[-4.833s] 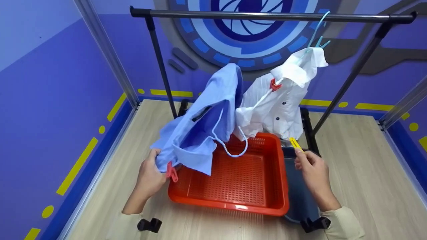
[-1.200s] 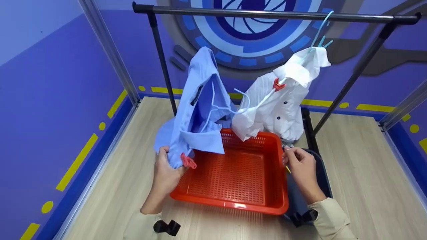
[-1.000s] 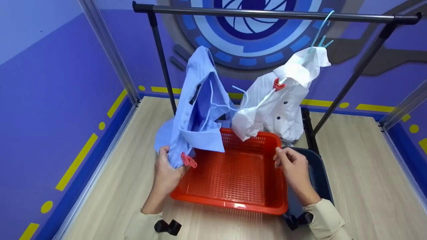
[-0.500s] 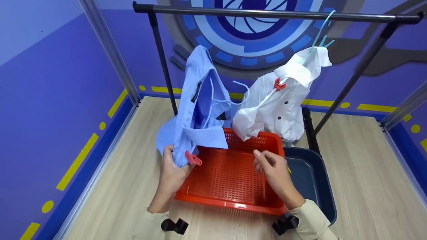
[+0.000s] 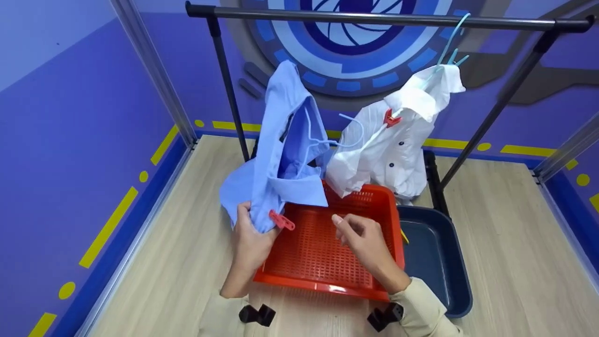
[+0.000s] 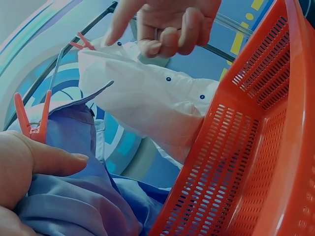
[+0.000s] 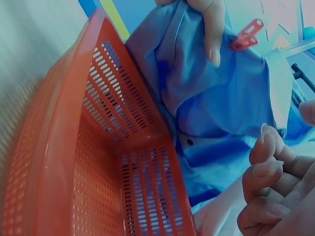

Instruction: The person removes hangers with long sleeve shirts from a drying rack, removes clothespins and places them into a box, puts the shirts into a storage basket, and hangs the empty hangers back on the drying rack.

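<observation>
My left hand (image 5: 252,245) grips the hem end of a light blue shirt (image 5: 264,164), held up over the left side of a red basket (image 5: 327,289). A red clothespin (image 5: 281,220) is clipped on the shirt beside my thumb. From the shirt's opening sticks the hook of a pale blue hanger (image 5: 359,133). My right hand (image 5: 367,241) hovers over the basket, fingers loosely curled, with nothing in them. In the right wrist view its thumb stands apart from the fingertips (image 7: 266,169).
A white shirt (image 5: 402,150) with another red clothespin (image 5: 391,118) hangs from a black rack (image 5: 374,18) by a pale blue hanger (image 5: 451,40). A dark blue tub (image 5: 461,262) stands right of the basket, with a yellow clip (image 5: 404,237) at its left side.
My right hand has let go of the yellow clip near the tub and moved left over the basket. My left hand has shifted right with the blue shirt, whose top has swung up and left.
</observation>
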A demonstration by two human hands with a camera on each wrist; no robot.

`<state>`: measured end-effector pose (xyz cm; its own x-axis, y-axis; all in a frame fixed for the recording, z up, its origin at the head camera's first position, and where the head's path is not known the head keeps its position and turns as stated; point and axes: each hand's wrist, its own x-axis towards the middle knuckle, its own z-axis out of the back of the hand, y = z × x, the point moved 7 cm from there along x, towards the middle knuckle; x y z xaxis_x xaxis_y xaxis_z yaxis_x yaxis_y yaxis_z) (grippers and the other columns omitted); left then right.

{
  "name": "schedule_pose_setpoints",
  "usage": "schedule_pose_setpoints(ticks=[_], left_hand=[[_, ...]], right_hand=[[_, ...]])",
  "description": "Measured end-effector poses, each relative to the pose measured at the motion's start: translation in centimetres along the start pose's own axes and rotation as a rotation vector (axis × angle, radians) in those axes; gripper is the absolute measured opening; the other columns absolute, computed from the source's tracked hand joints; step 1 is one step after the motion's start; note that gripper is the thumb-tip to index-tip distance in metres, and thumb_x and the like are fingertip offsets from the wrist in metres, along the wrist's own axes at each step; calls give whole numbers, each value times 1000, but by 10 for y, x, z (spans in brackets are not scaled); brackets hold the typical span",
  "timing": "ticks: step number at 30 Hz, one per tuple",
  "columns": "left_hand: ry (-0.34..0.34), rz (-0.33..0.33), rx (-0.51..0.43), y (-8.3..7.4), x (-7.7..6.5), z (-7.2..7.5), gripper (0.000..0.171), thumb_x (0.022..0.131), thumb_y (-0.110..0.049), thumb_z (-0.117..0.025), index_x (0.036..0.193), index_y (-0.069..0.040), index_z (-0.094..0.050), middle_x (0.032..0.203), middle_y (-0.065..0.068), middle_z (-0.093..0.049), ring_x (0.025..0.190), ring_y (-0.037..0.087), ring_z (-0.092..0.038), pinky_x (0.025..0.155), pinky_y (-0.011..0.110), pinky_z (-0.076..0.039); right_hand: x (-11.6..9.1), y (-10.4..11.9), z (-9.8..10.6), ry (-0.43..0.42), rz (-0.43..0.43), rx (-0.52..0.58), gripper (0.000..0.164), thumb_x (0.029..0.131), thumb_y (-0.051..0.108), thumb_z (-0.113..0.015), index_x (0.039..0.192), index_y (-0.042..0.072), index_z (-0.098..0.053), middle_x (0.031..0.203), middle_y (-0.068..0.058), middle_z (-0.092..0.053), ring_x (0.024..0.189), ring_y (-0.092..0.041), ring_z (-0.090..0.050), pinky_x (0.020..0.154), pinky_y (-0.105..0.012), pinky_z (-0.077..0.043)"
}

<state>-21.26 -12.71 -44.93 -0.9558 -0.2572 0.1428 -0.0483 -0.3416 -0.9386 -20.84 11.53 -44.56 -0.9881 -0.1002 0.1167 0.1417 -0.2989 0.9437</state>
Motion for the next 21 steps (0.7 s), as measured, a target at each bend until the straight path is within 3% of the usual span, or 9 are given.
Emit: schedule_pose_setpoints(ticks=[5, 10, 15, 21], left_hand=[[-30, 4, 78, 0, -3, -2, 60, 72, -9, -79, 120, -8, -42, 101, 18, -61, 87, 28, -57, 75, 39, -45], [-34, -18, 67, -2, -4, -5, 60, 72, -7, -78, 120, -6, -42, 104, 19, -60, 91, 30, -57, 79, 42, -46], [-33, -17, 59, -3, -6, -10, 61, 72, -5, -77, 121, -5, -40, 109, 21, -59, 98, 32, -56, 85, 46, -47], [-64, -38, 49, -3, -7, -13, 60, 70, -3, -77, 119, -5, -42, 103, 20, -60, 91, 30, -57, 81, 43, -47]], right_hand=[[-2, 13, -13, 58, -46, 9, 34, 96, 35, -59, 74, 9, -62, 62, -8, -55, 63, -21, -55, 62, -29, -49], [-4, 29, -24, 107, -47, -3, 27, 96, 30, -59, 78, 9, -62, 63, -6, -54, 61, -15, -53, 63, -26, -49], [-2, 27, -33, 130, -20, -8, 29, 94, 37, -61, 78, 14, -62, 61, -1, -52, 58, -10, -50, 57, -24, -44], [1, 23, -42, 153, 17, -13, 36, 92, 48, -60, 77, 16, -62, 58, 0, -52, 54, -9, -47, 53, -23, -40]])
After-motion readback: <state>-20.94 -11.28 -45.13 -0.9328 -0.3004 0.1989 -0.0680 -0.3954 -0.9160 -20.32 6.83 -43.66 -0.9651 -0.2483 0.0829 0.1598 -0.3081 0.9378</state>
